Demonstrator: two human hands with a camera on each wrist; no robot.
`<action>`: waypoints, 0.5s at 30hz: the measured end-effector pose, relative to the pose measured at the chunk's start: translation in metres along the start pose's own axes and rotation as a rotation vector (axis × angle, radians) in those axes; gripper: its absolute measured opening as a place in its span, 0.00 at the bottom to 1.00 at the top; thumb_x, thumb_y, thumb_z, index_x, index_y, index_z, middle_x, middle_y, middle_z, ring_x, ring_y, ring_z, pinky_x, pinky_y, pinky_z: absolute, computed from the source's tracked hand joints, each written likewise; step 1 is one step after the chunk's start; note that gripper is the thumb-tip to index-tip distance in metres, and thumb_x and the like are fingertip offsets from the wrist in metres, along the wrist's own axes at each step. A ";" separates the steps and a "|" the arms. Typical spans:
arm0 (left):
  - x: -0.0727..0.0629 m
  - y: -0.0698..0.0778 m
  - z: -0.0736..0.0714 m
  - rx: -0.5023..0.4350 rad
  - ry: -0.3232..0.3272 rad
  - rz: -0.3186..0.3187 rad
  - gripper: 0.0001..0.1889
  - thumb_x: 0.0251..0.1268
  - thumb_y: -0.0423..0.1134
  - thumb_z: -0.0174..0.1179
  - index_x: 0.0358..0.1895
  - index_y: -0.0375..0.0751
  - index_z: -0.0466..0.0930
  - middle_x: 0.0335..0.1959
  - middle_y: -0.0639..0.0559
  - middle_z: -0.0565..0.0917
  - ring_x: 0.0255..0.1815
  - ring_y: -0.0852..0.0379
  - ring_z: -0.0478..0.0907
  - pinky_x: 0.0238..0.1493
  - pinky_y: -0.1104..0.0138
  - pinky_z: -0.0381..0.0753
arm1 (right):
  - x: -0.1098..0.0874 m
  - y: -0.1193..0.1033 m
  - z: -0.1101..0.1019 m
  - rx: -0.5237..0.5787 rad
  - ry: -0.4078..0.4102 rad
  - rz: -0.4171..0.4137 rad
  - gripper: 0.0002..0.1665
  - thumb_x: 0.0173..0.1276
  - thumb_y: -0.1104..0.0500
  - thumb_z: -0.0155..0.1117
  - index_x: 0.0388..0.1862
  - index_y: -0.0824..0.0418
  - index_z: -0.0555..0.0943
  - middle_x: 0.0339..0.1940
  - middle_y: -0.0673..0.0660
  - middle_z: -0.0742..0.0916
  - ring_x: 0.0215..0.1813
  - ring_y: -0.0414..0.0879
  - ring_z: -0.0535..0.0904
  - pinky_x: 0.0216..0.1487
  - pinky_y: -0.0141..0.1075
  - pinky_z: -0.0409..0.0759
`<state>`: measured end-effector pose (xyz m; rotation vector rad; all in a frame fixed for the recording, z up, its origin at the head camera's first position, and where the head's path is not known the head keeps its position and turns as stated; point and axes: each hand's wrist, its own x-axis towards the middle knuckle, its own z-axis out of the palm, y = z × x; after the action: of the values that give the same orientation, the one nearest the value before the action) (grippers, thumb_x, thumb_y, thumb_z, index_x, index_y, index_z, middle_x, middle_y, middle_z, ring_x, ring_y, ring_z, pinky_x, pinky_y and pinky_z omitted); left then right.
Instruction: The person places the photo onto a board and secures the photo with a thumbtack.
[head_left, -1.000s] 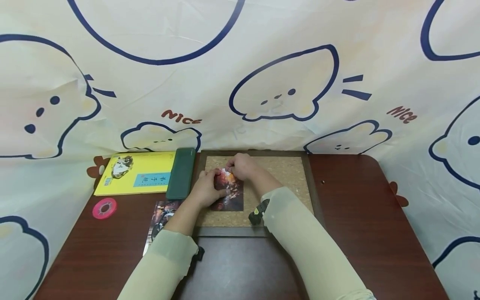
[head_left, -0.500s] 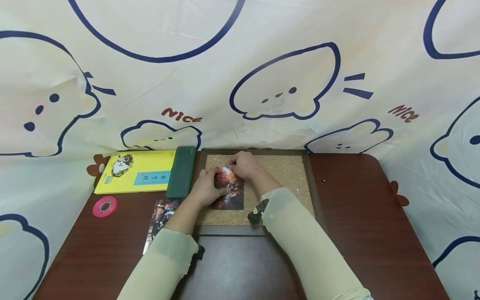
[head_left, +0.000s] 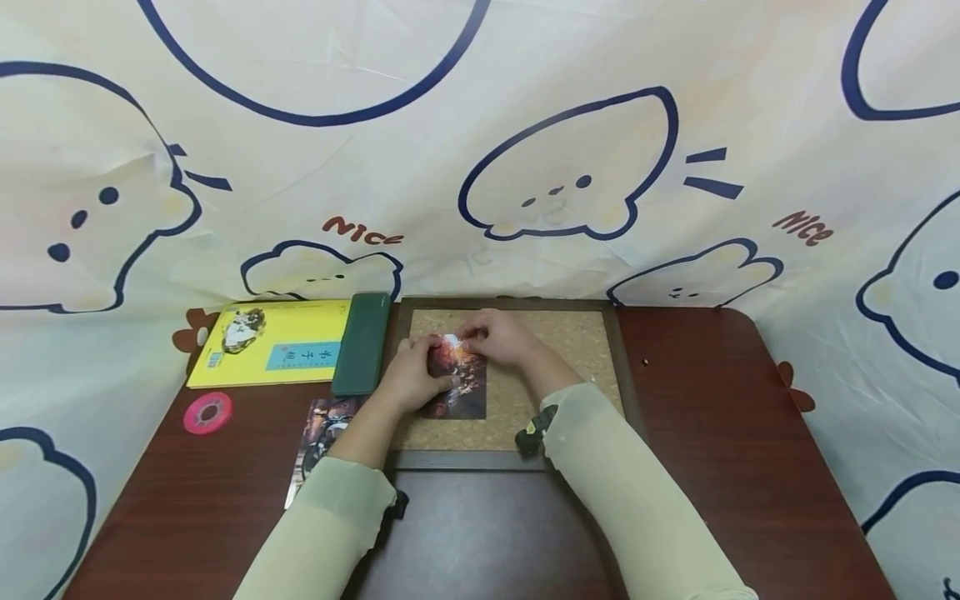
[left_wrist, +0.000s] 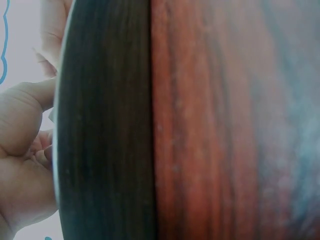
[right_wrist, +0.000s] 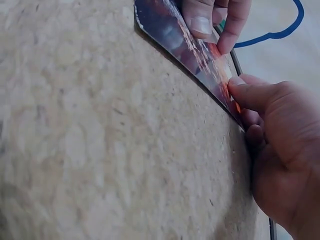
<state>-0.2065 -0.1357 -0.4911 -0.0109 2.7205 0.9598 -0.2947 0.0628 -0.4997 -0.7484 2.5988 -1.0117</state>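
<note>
A dark photo print with orange and red patches (head_left: 468,383) lies on the cork board (head_left: 547,392). My left hand (head_left: 408,375) is at its left side, thumb stretched over the picture and index finger near the top edge, pressing it. At the top right corner my right hand (head_left: 498,337) pinches the print's edge; the right wrist view shows the thumb (right_wrist: 245,92) on the picture and curled fingers beyond the edge. Whether something small sits between those fingers is hidden. In the left wrist view the board's frame (left_wrist: 105,120) covers most of the fingers.
Left of the board stands a dark green box (head_left: 362,346) beside a yellow book (head_left: 247,333). A pink tape roll (head_left: 208,412) and a second photo print (head_left: 318,442), partly under the left forearm, lie on the brown table (head_left: 720,433). A patterned cloth (head_left: 420,167) hangs behind.
My right hand has turned and its wrist has shifted slightly right, with thumb and fingertips now showing at the print's corner. The left hand and the print have stayed in place.
</note>
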 end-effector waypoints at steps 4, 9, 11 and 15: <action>0.001 -0.001 0.002 -0.004 -0.001 -0.003 0.44 0.62 0.51 0.75 0.77 0.40 0.65 0.61 0.37 0.68 0.61 0.40 0.73 0.66 0.45 0.74 | -0.001 -0.001 0.000 -0.034 -0.015 0.002 0.14 0.71 0.56 0.72 0.54 0.54 0.90 0.59 0.52 0.87 0.65 0.49 0.79 0.69 0.44 0.73; 0.001 0.000 0.002 0.000 0.004 -0.004 0.44 0.61 0.52 0.75 0.77 0.40 0.65 0.61 0.37 0.69 0.62 0.40 0.73 0.66 0.45 0.74 | 0.000 -0.003 -0.001 -0.060 -0.028 0.012 0.16 0.71 0.56 0.71 0.56 0.53 0.89 0.61 0.53 0.86 0.65 0.50 0.78 0.68 0.45 0.73; 0.000 0.000 0.001 0.000 0.003 0.000 0.44 0.61 0.52 0.75 0.77 0.40 0.65 0.61 0.36 0.69 0.62 0.40 0.73 0.67 0.45 0.73 | 0.001 -0.003 -0.001 -0.062 -0.033 0.013 0.17 0.71 0.57 0.71 0.57 0.54 0.89 0.60 0.54 0.85 0.65 0.50 0.78 0.68 0.45 0.74; 0.000 0.000 0.000 0.005 0.005 0.006 0.44 0.61 0.53 0.75 0.77 0.39 0.65 0.61 0.36 0.69 0.62 0.39 0.73 0.67 0.45 0.73 | 0.003 -0.005 -0.001 -0.093 -0.052 0.011 0.17 0.71 0.57 0.70 0.57 0.54 0.89 0.60 0.54 0.85 0.64 0.50 0.78 0.67 0.45 0.74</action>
<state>-0.2063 -0.1355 -0.4910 -0.0037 2.7290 0.9567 -0.2951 0.0583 -0.4957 -0.7701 2.6177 -0.8616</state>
